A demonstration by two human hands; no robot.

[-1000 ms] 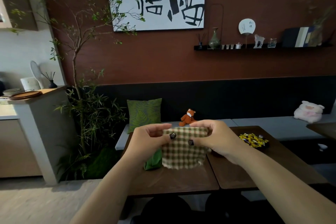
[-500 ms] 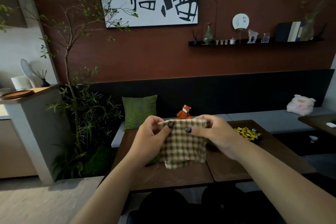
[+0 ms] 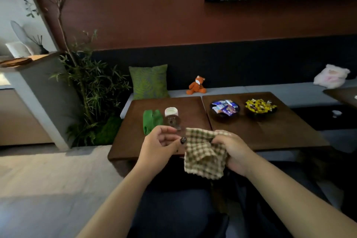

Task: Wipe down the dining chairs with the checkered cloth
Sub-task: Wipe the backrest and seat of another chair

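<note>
**Cloth held in the right hand, above the near edge of the surface**

The right hand (image 3: 234, 152) has its grip closed on the checkered cloth (image 3: 204, 155): the fingers are curled into the upper right part of the fabric and bunch it there, and the rest hangs down loose. The left hand (image 3: 160, 145) is half curled; its thumb tip with the dark nail is at the left edge of the cloth, but I cannot tell if it pinches the fabric or only touches it.

On the brown surface (image 3: 270, 133), at 12 o'clock from the left hand, stand a small jar with a white lid (image 3: 171, 112) and a green folded item (image 3: 151, 120). At 1 o'clock from the cloth are two dark bowls of wrapped sweets (image 3: 225, 108). Behind, on the bench seat, sit an orange toy fox (image 3: 196, 85) and a green cushion (image 3: 148, 82)
</note>
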